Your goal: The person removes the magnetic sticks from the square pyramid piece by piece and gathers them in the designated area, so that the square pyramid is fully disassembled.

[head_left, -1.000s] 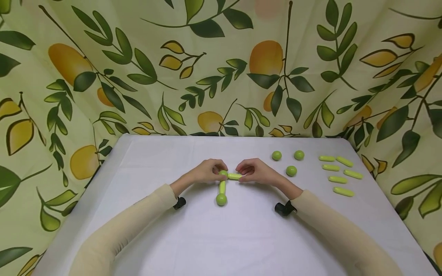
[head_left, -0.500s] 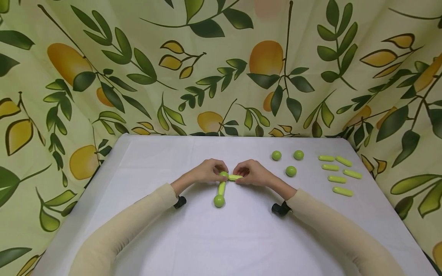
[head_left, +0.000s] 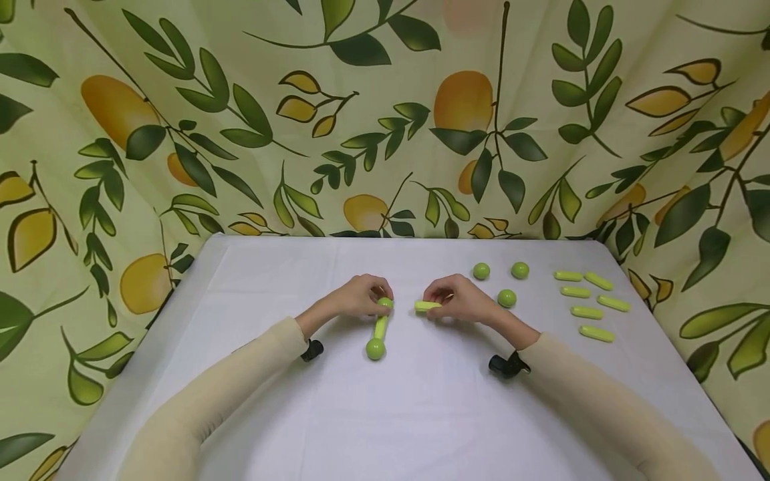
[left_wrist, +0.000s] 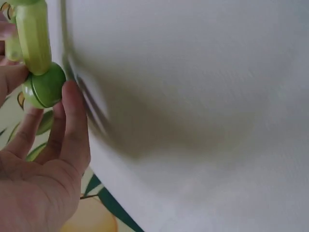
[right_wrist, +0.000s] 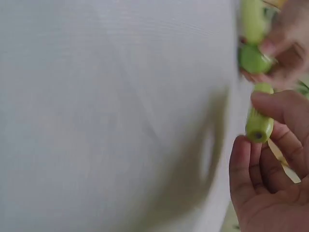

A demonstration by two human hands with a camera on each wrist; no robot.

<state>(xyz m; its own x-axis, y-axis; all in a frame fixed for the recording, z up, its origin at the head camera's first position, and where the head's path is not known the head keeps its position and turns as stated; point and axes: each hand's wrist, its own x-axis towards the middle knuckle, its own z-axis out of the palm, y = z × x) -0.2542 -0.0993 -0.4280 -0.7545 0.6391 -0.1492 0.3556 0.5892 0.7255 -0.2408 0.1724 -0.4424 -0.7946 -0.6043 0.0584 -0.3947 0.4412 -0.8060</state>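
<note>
My left hand (head_left: 361,296) pinches a glossy green ball (head_left: 385,302) at the far end of a joined piece. A pale yellow-green rod (head_left: 381,327) runs from that ball toward me, with a second green ball (head_left: 375,349) on its near end. In the left wrist view, thumb and fingertips surround the held ball (left_wrist: 46,87), which has a seam line. Across a gap to the right, my right hand (head_left: 463,298) holds a loose yellow-green rod (head_left: 426,306) between thumb and fingers, lying roughly sideways. The right wrist view shows a small hole in the end of this rod (right_wrist: 259,126).
Three loose green balls, one of them the nearest ball (head_left: 507,298), lie beyond and right of my right hand. Several more yellow-green rods (head_left: 575,292) are spread farther right. A white cloth covers the table (head_left: 385,414), and a leaf-and-fruit patterned curtain (head_left: 385,133) hangs behind it.
The rod in my right hand was up against the held ball and has moved right, away from it. The joined piece has shifted slightly left, its near end most.
</note>
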